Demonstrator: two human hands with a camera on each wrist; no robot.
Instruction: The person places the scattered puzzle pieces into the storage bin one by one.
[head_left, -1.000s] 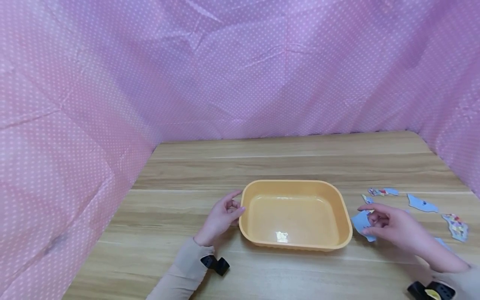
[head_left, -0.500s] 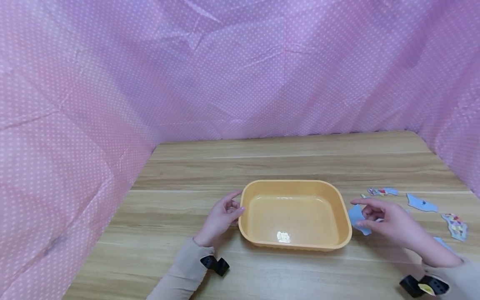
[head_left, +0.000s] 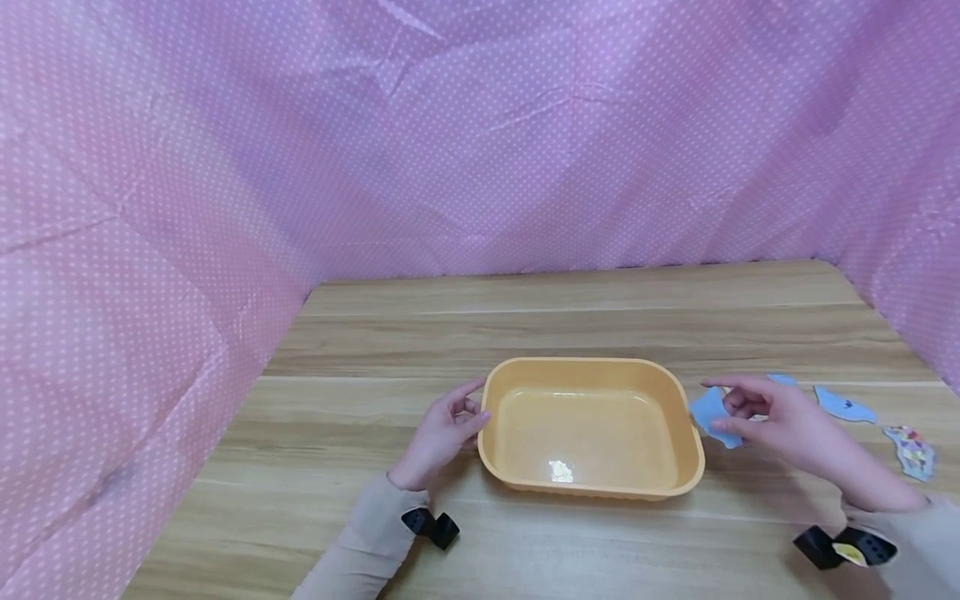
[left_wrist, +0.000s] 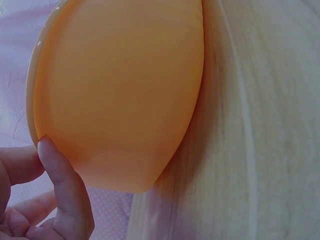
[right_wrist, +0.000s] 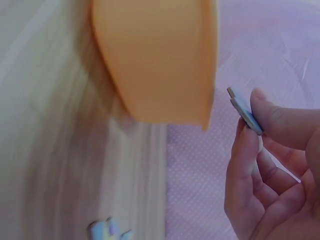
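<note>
A yellow plastic basin (head_left: pixel 585 433) stands on the table in the head view. My left hand (head_left: pixel 444 432) pinches its left rim between thumb and fingers, and the left wrist view shows the thumb tip right at that rim. My right hand (head_left: pixel 783 429) is off the basin's right end, pinching a thin blue puzzle piece (head_left: pixel 710 415). In the head view the piece overlaps the basin's right rim. Seen edge-on in the right wrist view, the held puzzle piece (right_wrist: pixel 245 111) looks layered, gripped between thumb and forefinger, with the basin's end wall (right_wrist: pixel 155 65) beside it.
More loose puzzle pieces lie on the right of the wooden table (head_left: pixel 420 325): a blue one (head_left: pixel 843 405), a colourful one (head_left: pixel 911 452) and a blue edge (head_left: pixel 782 378) partly behind the right hand. A pink dotted cloth (head_left: pixel 480 150) hangs around the table.
My right hand has lifted the blue puzzle piece and carried it leftward to the basin's right rim, now covering some loose pieces. The left hand and basin have stayed put.
</note>
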